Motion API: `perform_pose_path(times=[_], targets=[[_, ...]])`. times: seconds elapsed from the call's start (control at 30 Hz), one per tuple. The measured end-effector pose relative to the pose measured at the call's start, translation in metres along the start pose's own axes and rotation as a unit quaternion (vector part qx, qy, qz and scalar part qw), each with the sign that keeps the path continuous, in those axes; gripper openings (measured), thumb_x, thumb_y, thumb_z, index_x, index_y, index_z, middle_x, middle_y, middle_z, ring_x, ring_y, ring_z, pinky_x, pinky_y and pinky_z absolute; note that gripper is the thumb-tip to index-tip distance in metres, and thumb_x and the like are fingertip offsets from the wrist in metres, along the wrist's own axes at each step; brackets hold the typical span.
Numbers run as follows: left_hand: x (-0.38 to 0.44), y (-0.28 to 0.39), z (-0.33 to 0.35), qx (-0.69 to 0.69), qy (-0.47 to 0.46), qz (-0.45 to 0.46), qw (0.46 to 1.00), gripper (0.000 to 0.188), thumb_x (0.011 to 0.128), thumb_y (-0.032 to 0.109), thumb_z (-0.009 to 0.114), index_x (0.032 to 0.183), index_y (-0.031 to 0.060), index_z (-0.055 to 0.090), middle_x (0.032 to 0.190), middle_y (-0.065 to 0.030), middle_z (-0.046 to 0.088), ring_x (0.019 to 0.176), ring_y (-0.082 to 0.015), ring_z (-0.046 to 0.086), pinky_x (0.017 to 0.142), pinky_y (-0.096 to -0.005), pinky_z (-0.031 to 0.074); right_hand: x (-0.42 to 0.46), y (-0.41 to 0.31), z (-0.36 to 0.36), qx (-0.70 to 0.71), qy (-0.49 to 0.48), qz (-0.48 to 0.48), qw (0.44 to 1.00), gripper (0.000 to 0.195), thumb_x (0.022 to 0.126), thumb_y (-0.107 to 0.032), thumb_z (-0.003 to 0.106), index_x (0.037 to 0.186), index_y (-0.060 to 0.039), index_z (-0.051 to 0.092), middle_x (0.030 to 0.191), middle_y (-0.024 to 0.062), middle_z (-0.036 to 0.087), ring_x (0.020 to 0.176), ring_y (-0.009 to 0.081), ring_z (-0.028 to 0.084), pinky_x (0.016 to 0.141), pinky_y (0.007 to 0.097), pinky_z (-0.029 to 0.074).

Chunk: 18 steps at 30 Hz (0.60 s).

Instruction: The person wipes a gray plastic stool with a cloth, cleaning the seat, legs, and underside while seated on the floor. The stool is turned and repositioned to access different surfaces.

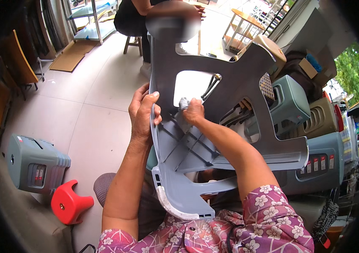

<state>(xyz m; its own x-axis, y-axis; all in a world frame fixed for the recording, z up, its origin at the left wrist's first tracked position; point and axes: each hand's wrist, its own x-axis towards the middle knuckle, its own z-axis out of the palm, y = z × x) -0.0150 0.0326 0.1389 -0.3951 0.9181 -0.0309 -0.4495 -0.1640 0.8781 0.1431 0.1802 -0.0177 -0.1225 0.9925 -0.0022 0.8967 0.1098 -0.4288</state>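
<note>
A large grey plastic stool (pixel 163 66) lies tipped over in front of me, its hollow underside with crossed ribs facing up. My left hand (pixel 144 112) grips its left edge, the thumb on the near face and the fingertips curled over the rim. My right hand (pixel 194 111) reaches inside, closed on a crumpled grey cloth (pixel 184 103) that lies against the inner wall beside a rounded cutout. The leg end nearest my body has a whitish, scuffed edge.
Stacked grey-green stools (pixel 30 164) and a small red stool (pixel 71 201) stand at the left. More stacked stools (pixel 325 155) crowd the right. Flattened cardboard (pixel 72 55) lies near a metal shelf (pixel 95 19). Another person (pixel 132 19) sits beyond the grey stool.
</note>
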Motion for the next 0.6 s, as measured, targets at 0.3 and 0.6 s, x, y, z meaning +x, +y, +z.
perform_pose_path(times=[0.3,0.6], targets=[[-0.005,0.004,0.002,-0.033,0.003,-0.002,0.999,0.059,0.084,0.02,0.064,0.135,-0.0035,0.046,0.111,-0.0108,0.056,0.053,-0.005,0.048,0.038,-0.0201,0.036,-0.007,-0.028,-0.102,0.056,0.08,0.016,0.995,0.045,0.081,-0.03,0.062,0.107,0.008,0.062,0.107,0.0313,0.064,0.105,0.046,0.062,0.091,0.0474,0.051],[-0.003,0.007,-0.005,-0.032,0.005,0.004,0.999,0.062,0.083,0.019,0.064,0.138,-0.0023,0.047,0.109,-0.0102,0.06,0.053,-0.0047,0.05,0.038,-0.0194,0.038,0.031,-0.027,-0.145,0.285,0.4,0.133,0.861,0.05,0.079,-0.026,0.073,0.114,0.0036,0.051,0.113,0.0261,0.054,0.106,0.0412,0.056,0.095,0.0469,0.044]])
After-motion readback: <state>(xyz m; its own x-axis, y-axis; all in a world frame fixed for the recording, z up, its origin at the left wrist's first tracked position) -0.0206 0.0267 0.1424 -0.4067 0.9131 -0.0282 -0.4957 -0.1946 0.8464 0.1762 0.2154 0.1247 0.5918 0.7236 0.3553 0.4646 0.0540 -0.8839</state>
